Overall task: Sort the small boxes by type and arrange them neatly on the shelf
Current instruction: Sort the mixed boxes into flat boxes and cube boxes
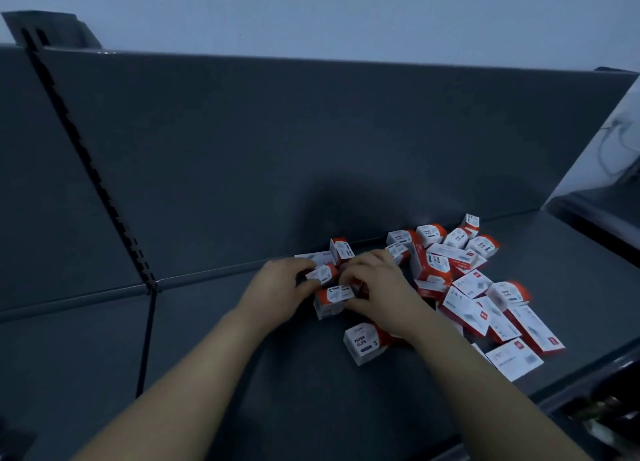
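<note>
Several small white-and-red boxes lie in a loose pile (460,280) on the dark grey shelf (242,356), right of centre. Some are stubby paper-clip boxes, others are longer flat boxes. My left hand (280,284) grips one small box (323,273) at the pile's left edge. My right hand (377,287) curls its fingers round another small paper-clip box (334,299) just below it. One more paper-clip box (363,344) lies under my right wrist. Further boxes stand against the back panel (341,249).
The shelf's grey back panel (311,149) rises behind the pile. A slotted black upright (104,190) divides the shelf bays at left. At right, a neighbouring shelf's edge (588,211) and a lower dark rail (588,384) border the boxes.
</note>
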A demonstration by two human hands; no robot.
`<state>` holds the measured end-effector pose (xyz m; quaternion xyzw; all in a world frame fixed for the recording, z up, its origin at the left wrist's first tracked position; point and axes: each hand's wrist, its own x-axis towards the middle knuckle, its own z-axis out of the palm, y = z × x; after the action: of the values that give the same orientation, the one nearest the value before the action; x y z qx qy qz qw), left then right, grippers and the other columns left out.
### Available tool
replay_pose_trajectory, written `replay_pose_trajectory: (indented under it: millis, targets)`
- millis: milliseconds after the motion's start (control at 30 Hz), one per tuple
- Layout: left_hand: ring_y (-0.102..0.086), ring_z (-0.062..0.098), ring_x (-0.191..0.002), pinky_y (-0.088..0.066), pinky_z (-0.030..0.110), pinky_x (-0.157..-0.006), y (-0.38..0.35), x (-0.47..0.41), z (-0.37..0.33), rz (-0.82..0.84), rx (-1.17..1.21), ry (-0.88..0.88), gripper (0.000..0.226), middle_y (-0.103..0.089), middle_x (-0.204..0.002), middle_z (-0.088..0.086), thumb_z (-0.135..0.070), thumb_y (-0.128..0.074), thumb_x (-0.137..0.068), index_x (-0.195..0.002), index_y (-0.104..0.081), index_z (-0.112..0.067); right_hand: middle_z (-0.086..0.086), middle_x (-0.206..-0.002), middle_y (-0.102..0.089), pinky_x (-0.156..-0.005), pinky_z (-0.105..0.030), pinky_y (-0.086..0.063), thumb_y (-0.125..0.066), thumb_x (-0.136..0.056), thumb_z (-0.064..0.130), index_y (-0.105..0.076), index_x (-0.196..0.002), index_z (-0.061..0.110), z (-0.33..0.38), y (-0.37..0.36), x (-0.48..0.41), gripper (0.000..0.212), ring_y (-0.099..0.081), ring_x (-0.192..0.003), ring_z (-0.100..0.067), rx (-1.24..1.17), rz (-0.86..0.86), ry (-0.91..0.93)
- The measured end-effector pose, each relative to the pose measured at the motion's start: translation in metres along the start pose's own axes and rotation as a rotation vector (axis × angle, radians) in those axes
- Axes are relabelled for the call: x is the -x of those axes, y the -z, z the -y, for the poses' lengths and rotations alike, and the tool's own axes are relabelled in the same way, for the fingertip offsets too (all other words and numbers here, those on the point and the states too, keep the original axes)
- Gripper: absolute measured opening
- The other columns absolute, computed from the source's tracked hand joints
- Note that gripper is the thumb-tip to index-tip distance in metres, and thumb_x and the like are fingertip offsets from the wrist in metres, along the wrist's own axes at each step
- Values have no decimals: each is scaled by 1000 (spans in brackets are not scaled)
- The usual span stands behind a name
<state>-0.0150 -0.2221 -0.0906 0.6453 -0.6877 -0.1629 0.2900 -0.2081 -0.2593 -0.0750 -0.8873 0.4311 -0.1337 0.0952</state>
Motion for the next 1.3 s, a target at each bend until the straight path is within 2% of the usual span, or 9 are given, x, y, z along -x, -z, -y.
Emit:
replay_pose_trajectory:
  millis: [100, 233, 400, 500, 633, 800, 967, 1167, 1300]
  targets:
    - [-64, 12, -86, -51, 36, -80, -4, 1, -8, 12, 47, -6, 20, -71, -97, -2, -30, -62, -90, -105, -70, -20, 12, -125, -51, -106, -23, -27, -72, -81, 27, -64, -110, 25, -8, 4, 0, 29, -28, -126, -8, -32, 18, 10]
    - [-65, 15, -91, -52, 34, -81, -7, 7, -4, -25, 3, 14, 23, -71, -100, -2, -29, -62, -89, -110, -68, -21, 11, -121, -54, -103, -22, -29, -73, -80, 25, -65, -109, 24, -8, 4, 1, 30, -32, -124, -9, -59, 17, 33]
    - [-59, 19, -66, -51, 35, -62, -10, 15, -3, -19, -103, 42, 9, -64, -71, -1, -22, -56, -84, -84, -61, -15, 11, -119, -56, -98, -21, -31, -73, -81, 25, -63, -109, 24, -7, 5, 5, 29, -36, -120, -9, -62, 21, 41]
    - [-53, 22, -62, -45, 33, -58, -2, 30, 0, -73, -87, 106, 19, -58, -65, 0, -28, -57, -86, -75, -54, -13, 13, -111, -56, -92, -22, -36, -70, -83, 25, -61, -109, 27, -3, 4, 5, 27, -40, -114, -8, -81, 38, 25]
    - [-55, 23, -70, -45, 34, -63, 24, 65, 7, -138, -83, 190, 17, -62, -74, 1, -28, -54, -90, -87, -59, -12, 11, -110, -57, -85, -20, -37, -69, -84, 23, -61, -109, 28, 22, -2, 1, 26, -45, -105, -5, -158, 39, 50]
    - [-58, 19, -79, -50, 37, -70, 64, 125, 21, -338, -64, 289, 21, -65, -86, -3, -26, -41, -93, -101, -59, -18, 10, -97, -65, -83, -25, -50, -69, -83, 16, -60, -90, 28, 77, -17, -4, 17, -61, -91, -6, -389, 109, 88]
    - [-55, 19, -79, -46, 36, -71, 104, 195, 57, -441, -135, 367, 24, -62, -86, -2, -27, -34, -94, -90, -57, -20, 2, -93, -64, -79, -32, -55, -65, -79, 9, -59, -84, 28, 157, -40, 0, 21, -66, -83, -19, -568, 222, 118]
    - [-52, 21, -74, -39, 36, -63, 148, 281, 93, -433, -202, 443, 30, -55, -74, -4, -31, -31, -98, -77, -48, -18, 5, -84, -73, -76, -28, -54, -67, -82, 10, -64, -91, 20, 244, -61, 18, 14, -70, -75, -7, -616, 471, 104]
    - [-53, 15, -82, -38, 31, -67, 174, 326, 113, -380, -207, 473, 24, -56, -83, -10, -46, -45, -95, -106, -55, -28, 6, -86, -69, -65, -18, -51, -69, -80, 10, -66, -91, 20, 290, -78, 31, 16, -64, -74, -5, -585, 530, 113]
